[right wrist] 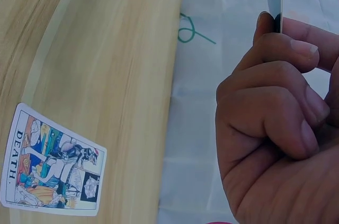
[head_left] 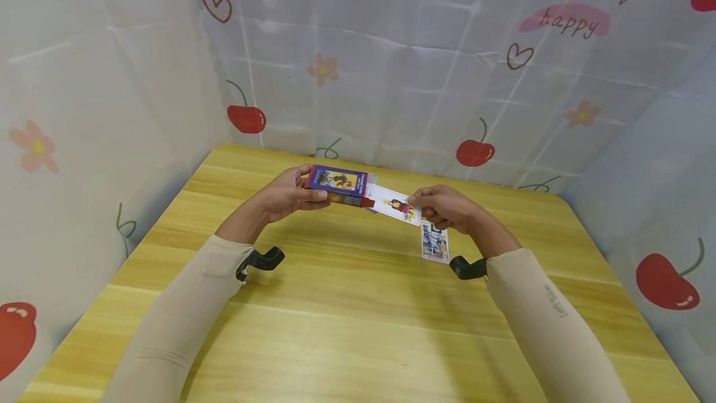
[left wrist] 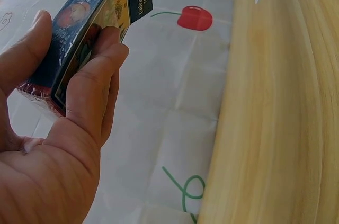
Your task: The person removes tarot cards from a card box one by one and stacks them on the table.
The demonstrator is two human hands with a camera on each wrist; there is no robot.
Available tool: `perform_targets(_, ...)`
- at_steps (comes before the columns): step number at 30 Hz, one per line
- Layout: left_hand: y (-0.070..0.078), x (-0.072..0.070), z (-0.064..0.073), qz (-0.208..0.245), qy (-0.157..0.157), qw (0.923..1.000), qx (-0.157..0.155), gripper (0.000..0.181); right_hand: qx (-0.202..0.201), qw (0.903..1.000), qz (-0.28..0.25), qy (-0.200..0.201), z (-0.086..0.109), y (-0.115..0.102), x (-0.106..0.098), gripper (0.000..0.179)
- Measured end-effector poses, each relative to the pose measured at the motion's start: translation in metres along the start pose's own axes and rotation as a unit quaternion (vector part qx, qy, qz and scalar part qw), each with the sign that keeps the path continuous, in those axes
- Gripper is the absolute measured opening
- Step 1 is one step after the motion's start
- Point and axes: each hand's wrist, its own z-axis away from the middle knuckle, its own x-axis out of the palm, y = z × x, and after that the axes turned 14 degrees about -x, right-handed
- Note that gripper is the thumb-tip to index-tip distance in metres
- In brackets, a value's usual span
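Observation:
My left hand [head_left: 291,194] grips a blue tarot deck box [head_left: 337,180] by its left end; the left wrist view shows the thumb on one side of the box [left wrist: 77,33] and the fingers [left wrist: 90,83] on the other. At the box's right end my right hand [head_left: 445,207] pinches a tarot card [head_left: 391,204] with a red-clad figure. The card's left end meets the box opening, and how far it sits inside is hidden. Below the right hand, a second tarot card [head_left: 435,242] lies on the table, marked "DEATH" in the right wrist view [right wrist: 55,166].
The wooden table [head_left: 313,328] runs back to a white wall covering [head_left: 358,104] printed with cherries and flowers. Similar coverings stand at the left and right. A black wrist camera mount [head_left: 263,259] sits on the left sleeve, another black mount [head_left: 467,267] on the right.

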Motion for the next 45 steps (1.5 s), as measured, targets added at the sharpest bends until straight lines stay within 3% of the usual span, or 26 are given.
perform_targets(13, -0.002, -0.001, 0.0, 0.001, 0.0, 1.0, -0.003, 0.071, 0.002, 0.9989, -0.046, 0.002, 0.019, 0.013, -0.005, 0.025)
perform_targets(25, -0.003, -0.002, 0.0, 0.008, 0.001, 0.9999, -0.007, 0.073, 0.011, 0.9967, -0.076, 0.026, 0.028, 0.026, -0.003, 0.024)
perform_targets(29, -0.003, -0.002, -0.001, 0.009, -0.002, 0.9999, -0.004, 0.073, 0.013, 0.9953, -0.08, 0.053, 0.035, 0.035, -0.005, 0.024)
perform_targets(37, -0.003, -0.004, 0.001, 0.008, -0.005, 1.0, -0.002, 0.07, 0.048, 0.9923, -0.033, 0.109, 0.051, 0.055, -0.009, 0.033)
perform_targets(45, 0.001, -0.001, 0.0, 0.005, -0.006, 1.0, 0.0, 0.068, 0.064, 0.9901, -0.009, 0.125, 0.06, 0.07, -0.011, 0.036)
